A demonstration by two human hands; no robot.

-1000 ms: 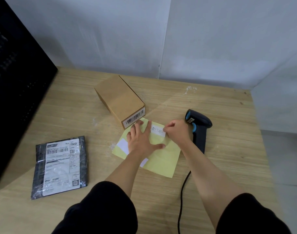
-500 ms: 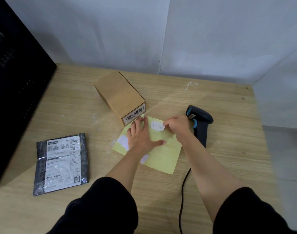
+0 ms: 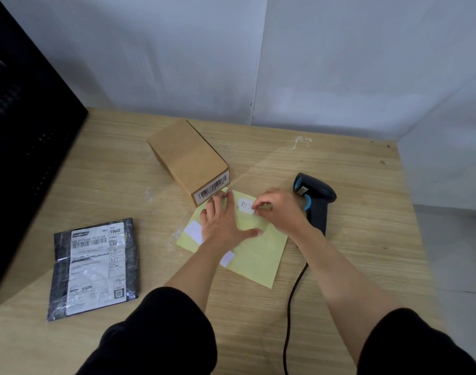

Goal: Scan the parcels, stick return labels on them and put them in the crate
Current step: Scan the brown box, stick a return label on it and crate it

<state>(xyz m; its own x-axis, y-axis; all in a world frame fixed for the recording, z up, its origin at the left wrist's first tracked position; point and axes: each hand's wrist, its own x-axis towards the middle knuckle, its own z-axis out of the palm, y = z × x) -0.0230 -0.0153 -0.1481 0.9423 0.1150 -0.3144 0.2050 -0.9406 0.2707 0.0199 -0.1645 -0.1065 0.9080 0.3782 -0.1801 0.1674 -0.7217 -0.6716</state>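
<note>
A yellow backing sheet (image 3: 258,255) lies on the wooden table in front of me. My left hand (image 3: 222,222) presses flat on it, fingers spread. My right hand (image 3: 277,209) pinches the right edge of a white return label (image 3: 245,206) with handwritten letters, curling it up off the sheet. A brown cardboard box (image 3: 188,155) with a barcode on its near end stands just behind the sheet. A black plastic-wrapped parcel (image 3: 93,267) with a white shipping label lies at the left. The black crate (image 3: 23,147) fills the left edge.
A black and blue barcode scanner (image 3: 316,201) lies on the table right of my right hand, its cable (image 3: 292,307) running toward me. Two more white labels (image 3: 194,231) remain on the sheet. Grey walls close off the back and right.
My right hand has peeled the return label further off the yellow sheet, so it curls and shows fewer letters. My left hand keeps pressing the sheet down.
</note>
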